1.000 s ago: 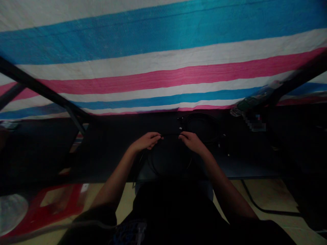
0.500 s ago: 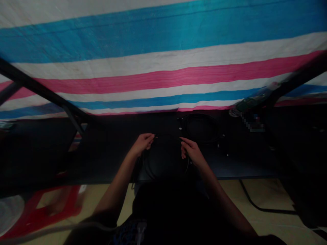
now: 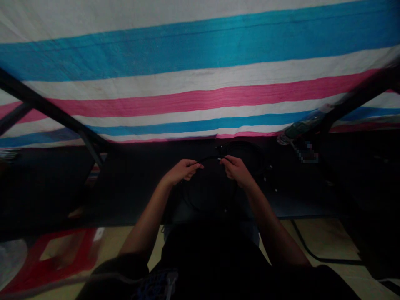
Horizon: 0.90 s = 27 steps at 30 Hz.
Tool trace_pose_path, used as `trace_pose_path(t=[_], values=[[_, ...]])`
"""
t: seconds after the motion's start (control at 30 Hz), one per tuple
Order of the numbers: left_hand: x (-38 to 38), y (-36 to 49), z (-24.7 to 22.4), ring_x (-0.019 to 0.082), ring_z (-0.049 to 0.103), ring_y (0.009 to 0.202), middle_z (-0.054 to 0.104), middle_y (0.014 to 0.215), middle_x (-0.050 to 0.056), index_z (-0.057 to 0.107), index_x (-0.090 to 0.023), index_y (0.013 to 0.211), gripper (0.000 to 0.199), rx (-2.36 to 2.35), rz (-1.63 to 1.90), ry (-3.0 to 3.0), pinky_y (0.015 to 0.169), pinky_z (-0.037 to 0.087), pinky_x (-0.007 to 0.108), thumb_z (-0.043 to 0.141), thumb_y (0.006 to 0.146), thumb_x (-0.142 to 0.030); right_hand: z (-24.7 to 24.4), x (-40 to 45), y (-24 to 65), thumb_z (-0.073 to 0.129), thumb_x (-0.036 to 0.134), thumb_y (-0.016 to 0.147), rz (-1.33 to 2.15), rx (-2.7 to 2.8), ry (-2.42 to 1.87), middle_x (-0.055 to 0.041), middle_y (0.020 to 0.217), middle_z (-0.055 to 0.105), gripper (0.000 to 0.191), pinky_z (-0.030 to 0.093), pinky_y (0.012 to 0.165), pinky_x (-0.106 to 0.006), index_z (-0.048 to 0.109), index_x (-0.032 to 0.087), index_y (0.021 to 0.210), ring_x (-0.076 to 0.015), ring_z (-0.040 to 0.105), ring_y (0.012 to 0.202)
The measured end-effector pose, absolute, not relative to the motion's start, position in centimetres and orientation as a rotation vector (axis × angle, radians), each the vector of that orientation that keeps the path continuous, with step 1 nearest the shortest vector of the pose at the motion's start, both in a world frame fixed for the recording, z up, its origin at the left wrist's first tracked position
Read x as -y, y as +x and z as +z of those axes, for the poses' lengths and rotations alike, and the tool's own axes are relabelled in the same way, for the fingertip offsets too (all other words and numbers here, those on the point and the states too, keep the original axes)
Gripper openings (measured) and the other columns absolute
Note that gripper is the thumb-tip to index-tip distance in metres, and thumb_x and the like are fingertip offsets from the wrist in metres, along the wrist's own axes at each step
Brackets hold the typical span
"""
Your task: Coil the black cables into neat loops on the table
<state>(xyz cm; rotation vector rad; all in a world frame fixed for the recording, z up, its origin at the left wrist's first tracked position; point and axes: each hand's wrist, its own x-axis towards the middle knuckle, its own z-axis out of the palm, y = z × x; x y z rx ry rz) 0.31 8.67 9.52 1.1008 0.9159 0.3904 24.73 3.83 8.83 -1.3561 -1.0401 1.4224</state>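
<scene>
A thin black cable (image 3: 208,158) arches between my two hands over the dark table, and its loop hangs down towards the front edge. My left hand (image 3: 186,170) pinches the cable at the left of the arch. At the right of the arch my right hand (image 3: 233,168) has its fingers closed on the same cable, with a small light tip showing at the fingertips. Just behind and right of my right hand lies another coiled black cable (image 3: 258,151), hard to make out against the dark surface.
Striped sheeting (image 3: 200,46) hangs behind the black table (image 3: 131,200). A bottle (image 3: 301,127) lies at the back right. Dark metal bars (image 3: 56,112) slant at both sides. A red stool (image 3: 86,250) stands at the lower left.
My left hand has moved right, closer to my right hand, and both have risen slightly. The cable between them now arches more clearly.
</scene>
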Motion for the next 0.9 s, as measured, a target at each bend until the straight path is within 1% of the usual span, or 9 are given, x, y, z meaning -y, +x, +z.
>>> trace_pose_path(t=[0.07, 0.17, 0.27, 0.43, 0.53, 0.67, 0.73, 0.83, 0.9], values=[[-8.0, -1.6, 8.6, 0.003, 0.021, 0.046, 0.027, 0.059, -0.009, 0.067, -0.011, 0.104, 0.041, -0.919, 0.461, 0.982, 0.046, 0.014, 0.02, 0.068, 0.084, -0.047, 8.6, -3.8, 26.1, 0.07, 0.046, 0.076, 1.378, 0.842, -1.339, 0.0126, 0.047, 0.027, 0.03, 0.014, 0.034, -0.018, 0.056, 0.019, 0.077, -0.0034, 0.021, 0.036], [-6.5, -3.6, 7.1, 0.003, 0.029, 0.049, 0.036, 0.063, -0.007, 0.067, -0.009, 0.104, 0.042, -0.91, 0.559, 0.9, 0.048, 0.021, 0.02, 0.076, 0.079, -0.041, 7.7, -3.4, 26.9, 0.074, 0.045, 0.072, 1.323, 0.681, -1.314, 0.0126, 0.048, 0.029, 0.033, 0.014, 0.034, -0.017, 0.056, 0.019, 0.077, -0.0023, 0.02, 0.036], [-5.5, -4.0, 5.6, 0.004, 0.034, 0.053, 0.04, 0.066, -0.006, 0.067, -0.008, 0.106, 0.043, -0.9, 0.631, 0.849, 0.05, 0.027, 0.02, 0.079, 0.076, -0.035, 6.6, -2.7, 25.7, 0.072, 0.047, 0.075, 1.279, 0.558, -1.302, 0.0124, 0.05, 0.029, 0.033, 0.014, 0.034, -0.017, 0.054, 0.02, 0.078, -0.0023, 0.02, 0.036], [-6.6, -2.9, 3.7, 0.003, 0.031, 0.05, 0.041, 0.068, -0.006, 0.065, -0.009, 0.109, 0.048, -1.067, 0.851, 0.767, 0.045, 0.02, 0.017, 0.079, 0.073, -0.039, 4.7, -1.0, 21.7, 0.068, 0.05, 0.077, 1.319, 0.481, -1.23, 0.0133, 0.052, 0.024, 0.034, 0.016, 0.035, -0.017, 0.051, 0.021, 0.08, -0.0035, 0.02, 0.037], [-8.2, -2.4, 3.2, 0.003, 0.035, 0.05, 0.045, 0.07, -0.005, 0.064, -0.013, 0.112, 0.045, -1.254, 0.899, 0.868, 0.044, 0.026, 0.016, 0.073, 0.078, -0.04, 3.7, -0.1, 20.1, 0.066, 0.051, 0.077, 1.357, 0.539, -1.26, 0.0114, 0.054, 0.033, 0.034, 0.027, 0.037, -0.02, 0.051, 0.02, 0.077, -0.0047, 0.029, 0.038], [-10.0, -2.3, 3.2, 0.005, 0.04, 0.048, 0.048, 0.067, -0.005, 0.065, -0.015, 0.117, 0.041, -1.345, 0.784, 1.103, 0.044, 0.03, 0.017, 0.069, 0.082, -0.037, 2.7, 0.2, 21.1, 0.063, 0.043, 0.076, 1.343, 0.787, -1.462, 0.0063, 0.055, 0.048, 0.026, 0.042, 0.045, -0.025, 0.058, 0.017, 0.077, -0.0098, 0.048, 0.044], [-10.4, -2.2, 3.4, 0.005, 0.039, 0.046, 0.049, 0.065, -0.004, 0.066, -0.014, 0.117, 0.039, -1.318, 0.698, 1.179, 0.043, 0.029, 0.017, 0.067, 0.084, -0.035, 2.6, 0.0, 22.6, 0.061, 0.038, 0.076, 1.281, 0.884, -1.546, 0.0049, 0.059, 0.054, 0.025, 0.044, 0.047, -0.025, 0.061, 0.016, 0.085, -0.0113, 0.053, 0.046], [-10.5, -1.3, 3.9, 0.005, 0.037, 0.045, 0.046, 0.061, -0.005, 0.067, -0.012, 0.12, 0.039, -1.202, 0.537, 1.277, 0.042, 0.027, 0.018, 0.063, 0.087, -0.033, 3.1, -0.6, 24.3, 0.058, 0.035, 0.079, 1.191, 1.014, -1.616, 0.0043, 0.064, 0.058, 0.035, 0.046, 0.049, -0.027, 0.062, 0.016, 0.107, -0.012, 0.054, 0.046], [-10.5, -0.4, 4.4, 0.005, 0.037, 0.045, 0.046, 0.062, -0.005, 0.067, -0.012, 0.122, 0.041, -1.103, 0.439, 1.357, 0.042, 0.026, 0.018, 0.061, 0.088, -0.034, 3.5, -1.2, 24.7, 0.061, 0.035, 0.079, 1.142, 1.191, -1.636, 0.0, 0.073, 0.065, 0.037, 0.05, 0.058, -0.029, 0.065, 0.017, 0.111, -0.0148, 0.06, 0.056]])
